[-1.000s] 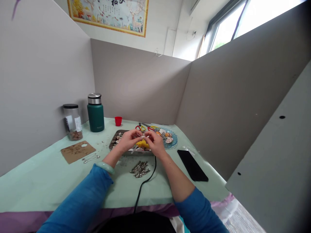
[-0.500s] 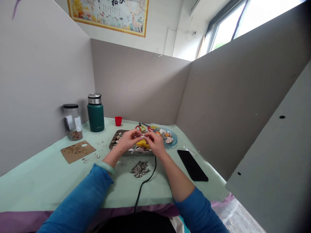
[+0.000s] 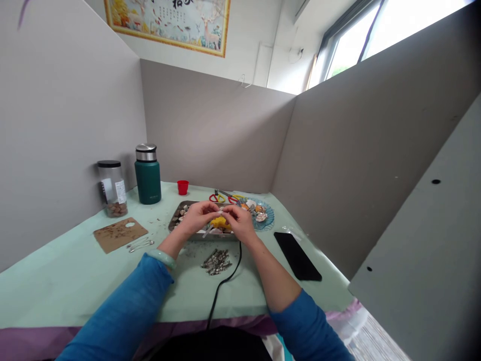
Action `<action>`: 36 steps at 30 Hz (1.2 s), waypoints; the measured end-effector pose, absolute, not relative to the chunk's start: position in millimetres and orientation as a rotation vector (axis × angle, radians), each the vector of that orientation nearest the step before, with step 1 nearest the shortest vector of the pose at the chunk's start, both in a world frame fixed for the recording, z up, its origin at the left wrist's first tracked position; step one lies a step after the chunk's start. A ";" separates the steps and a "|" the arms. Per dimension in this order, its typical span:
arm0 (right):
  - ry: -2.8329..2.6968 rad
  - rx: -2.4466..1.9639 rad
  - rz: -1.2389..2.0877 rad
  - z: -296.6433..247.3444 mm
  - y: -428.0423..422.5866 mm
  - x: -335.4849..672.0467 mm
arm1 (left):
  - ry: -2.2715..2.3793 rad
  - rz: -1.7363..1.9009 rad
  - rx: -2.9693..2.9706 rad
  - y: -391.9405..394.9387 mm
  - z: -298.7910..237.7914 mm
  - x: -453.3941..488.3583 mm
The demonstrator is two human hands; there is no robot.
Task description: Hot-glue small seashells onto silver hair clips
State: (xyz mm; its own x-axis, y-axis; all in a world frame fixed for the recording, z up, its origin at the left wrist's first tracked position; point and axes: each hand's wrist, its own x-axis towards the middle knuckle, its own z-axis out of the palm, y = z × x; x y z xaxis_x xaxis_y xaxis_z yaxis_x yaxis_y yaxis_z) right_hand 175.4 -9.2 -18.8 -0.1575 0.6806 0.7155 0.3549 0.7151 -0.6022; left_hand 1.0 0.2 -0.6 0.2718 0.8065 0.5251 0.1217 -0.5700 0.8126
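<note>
My left hand [image 3: 201, 215] and my right hand [image 3: 240, 220] meet above a metal tray [image 3: 176, 234], fingertips pinched together. Between them is a small whitish piece [image 3: 220, 212], possibly a shell, mostly covered by the fingers. Under the hands a yellow glue gun [image 3: 221, 223] lies in the tray with a translucent stick [image 3: 206, 231] poking out. Shells and stones [image 3: 182, 215] fill the tray's left part. On the cloth in front sits a pile of small metal clips or pin backs [image 3: 217, 261].
A blue glass plate [image 3: 269, 220] of shells and pliers [image 3: 235, 199] lie behind. Black cord [image 3: 221, 284] runs to the table edge. Phone-like black slab [image 3: 298, 256] is right; cardboard [image 3: 120, 234], safety pins [image 3: 141, 244], jar [image 3: 112, 190], green flask [image 3: 148, 180], red cup [image 3: 183, 187] stand left.
Both hands stay in nearly the same place above the tray. The fingertips have shifted very slightly around the small whitish piece.
</note>
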 end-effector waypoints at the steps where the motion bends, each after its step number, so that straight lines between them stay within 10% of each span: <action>1: -1.772 -0.821 0.341 -18.7 -9.1 175.4 | 0.836 1.336 1.893 0.0 -0.5 0.9; 36: -1.643 -0.764 0.640 -13.3 -9.1 175.0 | 0.745 1.395 1.890 -2.4 -1.1 4.9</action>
